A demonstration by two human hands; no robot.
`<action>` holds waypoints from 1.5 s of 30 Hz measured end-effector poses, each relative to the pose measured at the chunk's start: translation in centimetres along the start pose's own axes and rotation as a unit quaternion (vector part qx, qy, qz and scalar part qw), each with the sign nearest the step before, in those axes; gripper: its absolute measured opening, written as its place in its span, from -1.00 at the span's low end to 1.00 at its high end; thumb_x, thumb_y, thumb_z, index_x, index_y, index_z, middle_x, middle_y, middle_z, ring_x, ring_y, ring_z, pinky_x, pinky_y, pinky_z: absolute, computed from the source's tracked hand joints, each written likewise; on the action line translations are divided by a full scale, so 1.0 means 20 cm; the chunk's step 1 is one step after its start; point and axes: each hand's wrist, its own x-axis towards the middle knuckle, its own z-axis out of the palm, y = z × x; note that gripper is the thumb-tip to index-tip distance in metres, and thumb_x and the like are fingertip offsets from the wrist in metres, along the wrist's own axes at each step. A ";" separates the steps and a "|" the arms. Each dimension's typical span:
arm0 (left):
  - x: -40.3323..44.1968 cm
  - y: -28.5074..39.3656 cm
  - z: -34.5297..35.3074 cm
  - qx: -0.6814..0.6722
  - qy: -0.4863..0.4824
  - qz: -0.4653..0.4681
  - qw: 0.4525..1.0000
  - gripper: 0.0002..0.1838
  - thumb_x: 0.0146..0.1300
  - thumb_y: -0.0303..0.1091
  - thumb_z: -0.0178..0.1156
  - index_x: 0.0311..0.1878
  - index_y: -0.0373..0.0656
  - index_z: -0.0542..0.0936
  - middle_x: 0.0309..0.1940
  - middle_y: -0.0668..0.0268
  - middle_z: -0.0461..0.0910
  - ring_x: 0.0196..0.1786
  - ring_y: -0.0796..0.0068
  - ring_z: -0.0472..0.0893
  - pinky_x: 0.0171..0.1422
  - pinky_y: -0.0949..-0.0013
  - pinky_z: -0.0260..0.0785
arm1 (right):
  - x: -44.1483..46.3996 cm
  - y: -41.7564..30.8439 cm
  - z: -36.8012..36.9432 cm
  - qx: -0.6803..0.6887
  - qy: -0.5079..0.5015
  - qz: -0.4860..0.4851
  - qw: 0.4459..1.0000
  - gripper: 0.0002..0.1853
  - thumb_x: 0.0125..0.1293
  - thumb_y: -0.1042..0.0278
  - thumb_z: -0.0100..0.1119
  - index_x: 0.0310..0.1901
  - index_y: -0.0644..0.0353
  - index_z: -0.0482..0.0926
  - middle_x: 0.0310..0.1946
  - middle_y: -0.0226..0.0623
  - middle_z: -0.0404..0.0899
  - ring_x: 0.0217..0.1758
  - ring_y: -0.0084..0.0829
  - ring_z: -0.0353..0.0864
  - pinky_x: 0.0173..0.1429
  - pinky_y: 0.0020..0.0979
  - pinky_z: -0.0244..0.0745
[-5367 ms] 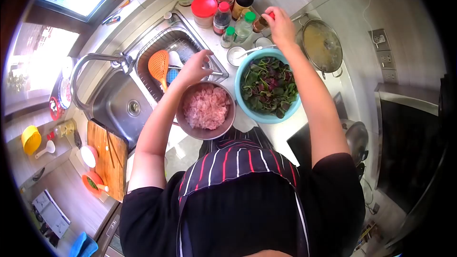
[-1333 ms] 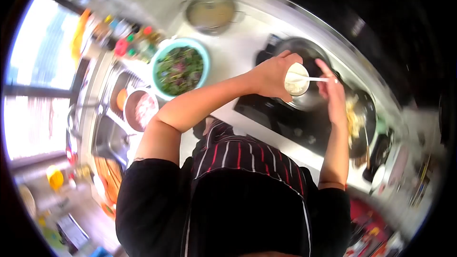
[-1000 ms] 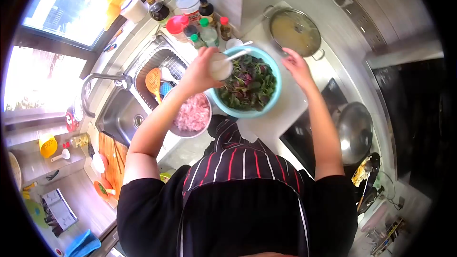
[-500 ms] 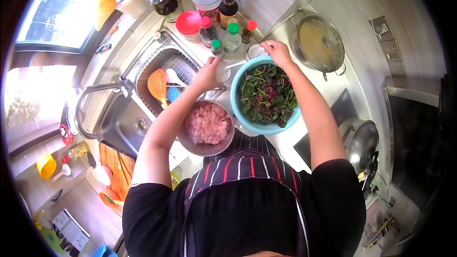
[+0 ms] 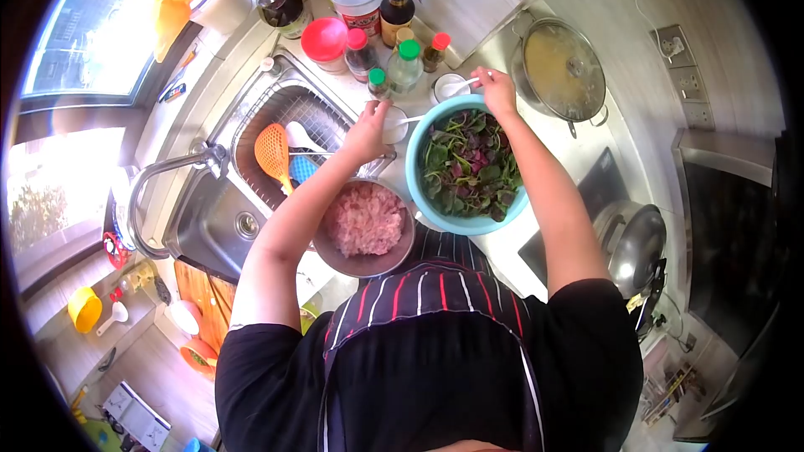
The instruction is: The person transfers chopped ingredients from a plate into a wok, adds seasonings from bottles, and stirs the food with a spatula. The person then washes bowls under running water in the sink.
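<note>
My right hand (image 5: 497, 91) pinches the handle of a small white spoon (image 5: 471, 83), whose other end reaches into a small round jar of white contents (image 5: 450, 89). On the other side, my left hand (image 5: 367, 130) has its fingers closed at the edge of a second small jar (image 5: 394, 126), with a white spoon (image 5: 412, 120) leaning out of it. A light-blue basin (image 5: 412, 180) full of leafy greens (image 5: 471, 163) stands under my right wrist. Below my left forearm is a metal bowl (image 5: 404, 256) of pale pink minced meat (image 5: 366, 219).
Several bottles (image 5: 405, 67) and a red-lidded tub (image 5: 324, 42) stand behind the jars. A lidded pot (image 5: 563, 67) is at the right. To the left lie the sink (image 5: 216, 218) and a wire drainer with an orange skimmer (image 5: 271, 151). A wok lid (image 5: 643, 251) sits at the lower right.
The right hand has moved slightly to the right, and more of its spoon handle shows above the jar. The left hand stays at its jar. The view has shifted a little.
</note>
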 end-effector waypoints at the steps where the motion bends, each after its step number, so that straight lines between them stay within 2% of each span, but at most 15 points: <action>1: 0.00 0.00 -0.01 0.001 0.001 -0.002 1.000 0.05 -0.33 -0.44 0.50 0.33 -0.03 0.17 0.25 0.02 0.23 0.25 -0.07 0.38 0.23 0.07 0.39 | 0.00 0.00 -0.02 0.025 0.008 0.011 1.000 -0.66 0.38 0.07 0.01 -0.23 0.08 0.72 -0.48 -0.39 0.67 -0.38 -0.45 0.58 -0.15 -0.36 0.42; 10: -0.10 0.12 -0.19 0.041 -0.002 -0.022 0.999 0.08 -0.27 -0.22 0.57 0.38 0.01 0.17 0.23 -0.03 0.28 0.21 -0.10 0.41 0.23 0.06 0.38 | 0.00 0.05 -0.12 0.240 0.021 0.049 0.969 -0.64 0.43 0.08 0.04 -0.17 0.21 0.66 -0.46 -0.49 0.57 -0.35 -0.64 0.37 -0.19 -0.55 0.23; 11: -0.12 0.14 -0.21 0.039 -0.001 -0.022 0.999 0.03 -0.26 -0.20 0.53 0.36 -0.01 0.21 0.22 0.02 0.28 0.27 0.00 0.38 0.25 0.09 0.38 | -0.02 0.05 -0.16 0.261 0.024 0.048 0.964 -0.64 0.43 0.08 0.04 -0.17 0.22 0.66 -0.46 -0.49 0.56 -0.36 -0.66 0.35 -0.21 -0.58 0.21; 19: -0.20 0.21 -0.33 0.049 0.123 0.072 0.989 -0.18 -0.15 -0.38 0.46 0.26 -0.16 0.34 0.16 0.02 0.35 0.17 -0.02 0.41 0.28 0.10 0.31 | -0.46 -0.12 -0.81 0.401 0.080 0.019 0.912 -0.70 0.39 0.10 0.13 -0.22 0.19 0.64 -0.42 -0.48 0.57 -0.30 -0.65 0.50 -0.08 -0.61 0.32; 20: -0.20 0.23 -0.32 0.043 0.136 0.090 0.986 -0.20 -0.14 -0.41 0.46 0.25 -0.15 0.35 0.15 0.04 0.36 0.16 0.01 0.42 0.25 0.10 0.33 | -0.54 -0.10 -0.93 0.407 0.098 0.010 0.908 -0.70 0.39 0.10 0.13 -0.23 0.19 0.64 -0.42 -0.48 0.57 -0.30 -0.65 0.50 -0.08 -0.61 0.32; 22: -0.22 0.37 -0.34 -0.009 0.128 0.020 0.992 -0.23 -0.08 -0.42 0.44 0.27 -0.10 0.35 0.17 0.09 0.38 0.13 0.08 0.45 0.14 0.15 0.40 | -0.76 -0.06 -1.19 0.401 0.142 -0.018 0.905 -0.70 0.38 0.08 0.13 -0.28 0.16 0.63 -0.44 -0.49 0.55 -0.34 -0.68 0.44 -0.12 -0.60 0.27; 24: -0.19 0.43 -0.33 -0.001 0.132 0.073 0.989 -0.24 -0.03 -0.41 0.42 0.30 -0.06 0.33 0.21 0.13 0.36 0.12 0.13 0.46 0.03 0.21 0.45 | -0.98 0.03 -1.45 0.409 0.193 -0.035 0.891 -0.68 0.36 0.06 0.14 -0.28 0.19 0.65 -0.51 -0.45 0.55 -0.36 -0.65 0.30 -0.14 -0.59 0.21; 26: -0.15 0.43 -0.28 -0.014 0.154 0.068 0.986 -0.26 0.02 -0.40 0.41 0.32 -0.05 0.33 0.24 0.15 0.35 0.10 0.13 0.47 -0.02 0.24 0.46 | -1.22 0.17 -1.70 0.401 0.251 -0.038 0.880 -0.70 0.36 0.09 0.14 -0.30 0.16 0.66 -0.50 -0.47 0.56 -0.38 -0.67 0.36 -0.15 -0.60 0.23; 33: -0.12 0.83 -0.12 -0.028 0.173 0.158 0.972 -0.35 0.08 -0.47 0.36 0.27 -0.18 0.37 0.19 0.11 0.39 0.10 0.21 0.47 0.16 0.22 0.41 | -2.19 0.73 -2.51 0.318 0.469 -0.051 0.823 -0.75 0.33 0.17 0.17 -0.25 0.21 0.66 -0.47 -0.48 0.56 -0.39 -0.69 0.39 -0.20 -0.61 0.23; 37: -0.15 1.01 0.05 -0.038 0.183 0.111 0.976 -0.39 0.11 -0.46 0.34 0.26 -0.21 0.39 0.20 0.15 0.40 0.10 0.23 0.50 0.17 0.20 0.41 | -2.61 1.06 -2.84 0.318 0.550 -0.026 0.772 -0.75 0.32 0.20 0.17 -0.23 0.23 0.66 -0.53 -0.54 0.49 -0.43 -0.70 0.32 -0.25 -0.66 0.15; 38: -0.16 1.03 0.10 -0.054 0.185 0.103 0.976 -0.40 0.11 -0.45 0.34 0.25 -0.21 0.39 0.20 0.16 0.41 0.09 0.24 0.50 0.17 0.21 0.40 | -2.67 1.11 -2.88 0.303 0.585 -0.034 0.752 -0.75 0.33 0.21 0.15 -0.25 0.25 0.66 -0.56 -0.56 0.45 -0.48 -0.71 0.25 -0.29 -0.64 0.14; 40: -0.16 1.09 0.19 -0.084 0.177 0.093 0.976 -0.41 0.13 -0.45 0.33 0.25 -0.22 0.40 0.19 0.19 0.43 0.07 0.27 0.52 0.17 0.23 0.39 | -2.82 1.45 -2.98 0.233 0.598 0.039 0.765 -0.68 0.33 0.11 0.14 -0.25 0.24 0.67 -0.51 -0.42 0.57 -0.42 -0.67 0.42 -0.23 -0.61 0.24; 42: -0.16 1.13 0.23 -0.110 0.159 0.087 0.977 -0.43 0.14 -0.46 0.32 0.24 -0.24 0.40 0.17 0.21 0.45 0.05 0.30 0.53 0.18 0.26 0.38 | -2.94 1.83 -3.03 -0.026 0.543 0.268 0.795 -0.59 0.32 -0.02 0.09 -0.23 0.21 0.67 -0.36 -0.19 0.68 -0.27 -0.46 0.64 -0.10 -0.47 0.38; 44: -0.13 1.08 0.21 -0.130 0.122 0.084 0.980 -0.47 0.17 -0.50 0.29 0.23 -0.23 0.42 0.14 0.25 0.49 0.01 0.36 0.55 0.11 0.35 0.41 | -2.99 1.90 -2.94 -0.391 0.396 0.489 0.672 -0.57 0.32 -0.07 0.07 -0.18 0.17 0.68 -0.32 -0.12 0.69 -0.20 -0.30 0.68 0.01 -0.32 0.45; 45: -0.15 1.12 0.19 -0.154 0.107 0.094 0.978 -0.48 0.17 -0.52 0.28 0.23 -0.23 0.42 0.13 0.25 0.49 0.00 0.38 0.55 0.09 0.38 0.42 | -3.03 1.98 -2.92 -0.395 0.429 0.462 0.668 -0.56 0.32 -0.13 0.04 -0.25 0.08 0.71 -0.38 -0.19 0.70 -0.16 -0.11 0.67 -0.08 -0.22 0.50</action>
